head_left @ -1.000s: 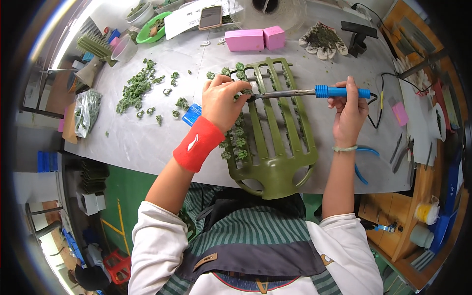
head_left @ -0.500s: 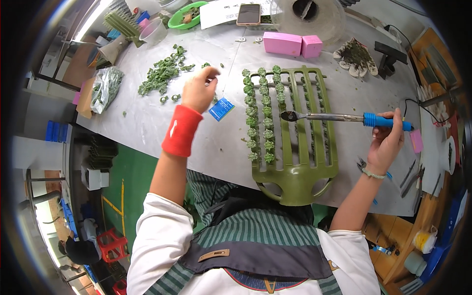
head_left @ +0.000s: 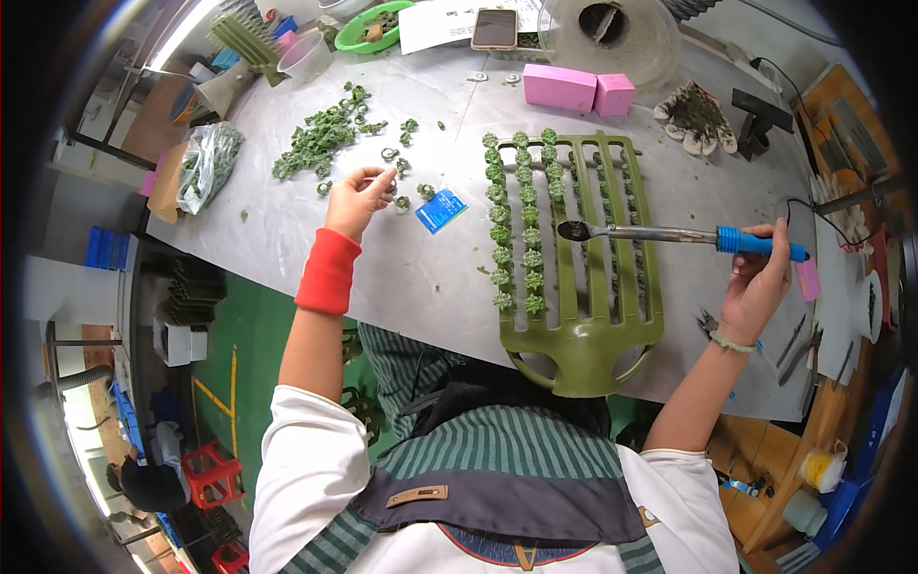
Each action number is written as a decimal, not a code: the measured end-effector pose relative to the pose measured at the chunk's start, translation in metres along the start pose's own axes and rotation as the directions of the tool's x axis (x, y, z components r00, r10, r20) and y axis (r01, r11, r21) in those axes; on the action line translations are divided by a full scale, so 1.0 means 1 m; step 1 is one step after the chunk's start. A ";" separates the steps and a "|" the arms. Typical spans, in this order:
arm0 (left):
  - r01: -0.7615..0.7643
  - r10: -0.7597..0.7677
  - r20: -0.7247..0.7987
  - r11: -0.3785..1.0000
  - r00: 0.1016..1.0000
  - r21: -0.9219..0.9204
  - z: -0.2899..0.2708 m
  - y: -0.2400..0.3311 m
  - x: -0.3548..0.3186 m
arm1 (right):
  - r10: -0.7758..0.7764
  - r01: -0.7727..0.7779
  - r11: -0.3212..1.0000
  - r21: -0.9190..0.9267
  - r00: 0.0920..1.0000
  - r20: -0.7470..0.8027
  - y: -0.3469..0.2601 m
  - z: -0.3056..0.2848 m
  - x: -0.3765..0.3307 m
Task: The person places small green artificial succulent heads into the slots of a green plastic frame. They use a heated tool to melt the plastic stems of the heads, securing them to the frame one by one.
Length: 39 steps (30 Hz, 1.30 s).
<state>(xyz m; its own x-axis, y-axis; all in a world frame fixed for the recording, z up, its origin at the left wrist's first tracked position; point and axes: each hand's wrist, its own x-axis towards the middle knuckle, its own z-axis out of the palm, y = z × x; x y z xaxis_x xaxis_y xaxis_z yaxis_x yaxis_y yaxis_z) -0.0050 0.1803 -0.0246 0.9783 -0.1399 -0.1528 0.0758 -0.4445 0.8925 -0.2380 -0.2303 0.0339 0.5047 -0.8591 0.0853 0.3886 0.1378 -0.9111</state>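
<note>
My right hand (head_left: 757, 282) is closed around the blue handle of a soldering iron (head_left: 660, 232) with a dark, flat, spoon-like tip. The iron lies level above an olive-green slotted plastic rack (head_left: 580, 356), its tip over the middle bars. Small green succulent-like rosettes (head_left: 532, 258) line the rack's left bars, with a shorter row beside them. My left hand (head_left: 356, 203), above a red wristband, has its fingers pinched together beside a few loose green pieces (head_left: 426, 191). Whether a piece is between the fingertips is hard to make out. A blue packet (head_left: 441, 211) lies to its right.
Farther back sits a heap of green pieces (head_left: 320, 139), near a clear bag (head_left: 208, 167) of more. Pink blocks (head_left: 559, 87), a phone (head_left: 494, 30), a soiled glove (head_left: 695, 117) and a black stand (head_left: 761, 122) line the far side. Pliers and hand tools (head_left: 801, 349) lie at right.
My left hand has moved left and nearer to me, and its fingers have come down beside the loose pieces. My right hand still holds the iron over the rack, shifted slightly in view.
</note>
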 end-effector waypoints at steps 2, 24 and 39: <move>0.056 -0.039 0.060 0.953 0.997 -0.297 0.004 0.017 -0.013 | -0.002 0.002 1.000 0.004 1.000 -0.017 -0.001 -0.001 0.000; -0.740 0.707 0.275 0.511 0.652 0.437 0.157 0.092 -0.076 | 0.035 -0.035 0.999 0.038 0.999 0.015 0.028 -0.002 -0.002; -0.514 0.494 0.179 0.853 0.851 0.090 0.110 0.091 -0.047 | -0.002 0.002 1.000 -0.029 1.000 0.000 0.000 -0.013 -0.004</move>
<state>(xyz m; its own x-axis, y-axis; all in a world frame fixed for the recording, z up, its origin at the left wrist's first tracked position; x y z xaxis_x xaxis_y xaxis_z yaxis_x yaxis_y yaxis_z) -0.0649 0.0491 0.0176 0.8355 -0.4967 0.2350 -0.4556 -0.3872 0.8015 -0.2502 -0.2334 0.0284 0.5037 -0.8595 0.0866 0.3672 0.1223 -0.9221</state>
